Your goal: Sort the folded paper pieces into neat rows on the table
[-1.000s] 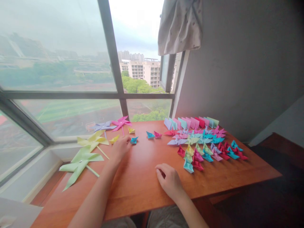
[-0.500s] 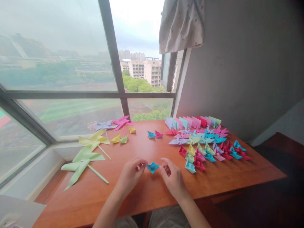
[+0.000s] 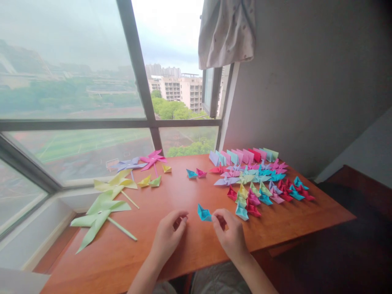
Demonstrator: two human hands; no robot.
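Note:
A blue folded paper boat (image 3: 204, 213) is pinched at its right tip between the thumb and fingers of my right hand (image 3: 230, 232). It is held tilted over the front middle of the table. To its left, apart from the boat, my left hand (image 3: 170, 233) is curled, thumb tip close to the fingertips, with nothing seen in it. Beyond the hands, a blue paper boat (image 3: 191, 174) and a pink paper boat (image 3: 201, 173) sit side by side. Nearest my right hand on the right stands a light blue boat (image 3: 241, 212) at the front of a boat group.
Rows of paper boats (image 3: 277, 196), paper cranes (image 3: 257, 175) and upright folded papers (image 3: 241, 156) cover the table's right part. On the left lie a green pinwheel (image 3: 100, 213), a yellow pinwheel (image 3: 115, 184) and others, beside small yellow and green boats. A window (image 3: 73, 151) borders the wooden table (image 3: 171, 269).
My left hand has come off the blue boat. My right hand has shifted slightly right with the boat, which is now tilted. The whole view has turned slightly to the right.

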